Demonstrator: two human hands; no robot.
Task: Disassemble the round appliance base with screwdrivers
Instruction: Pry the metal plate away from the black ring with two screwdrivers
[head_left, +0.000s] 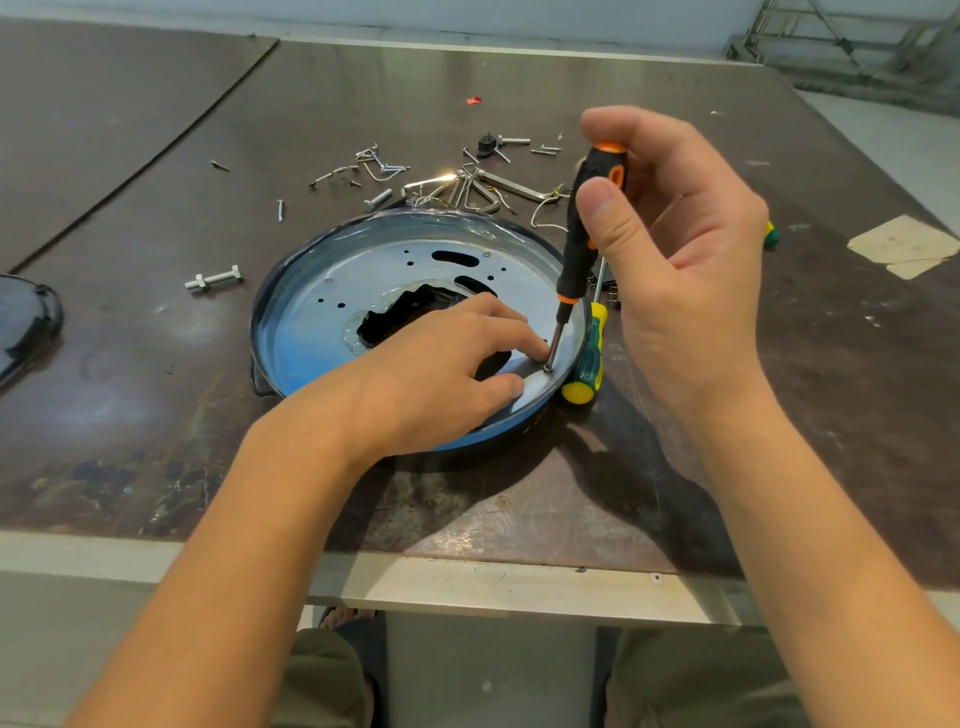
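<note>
The round appliance base lies open side up on the brown table, a shiny metal plate with holes inside a dark rim. My right hand grips the handle of a black and orange screwdriver, held nearly upright, its tip on a screw near the plate's right edge. My left hand rests on the plate, fingertips beside the tip, steadying the shaft. A green and yellow screwdriver lies against the base's right rim.
Loose screws, bolts and hex keys are scattered behind the base. A bolt with a nut lies to its left. A dark part sits at the left edge. Tape patches are at the right. The table's front edge is near me.
</note>
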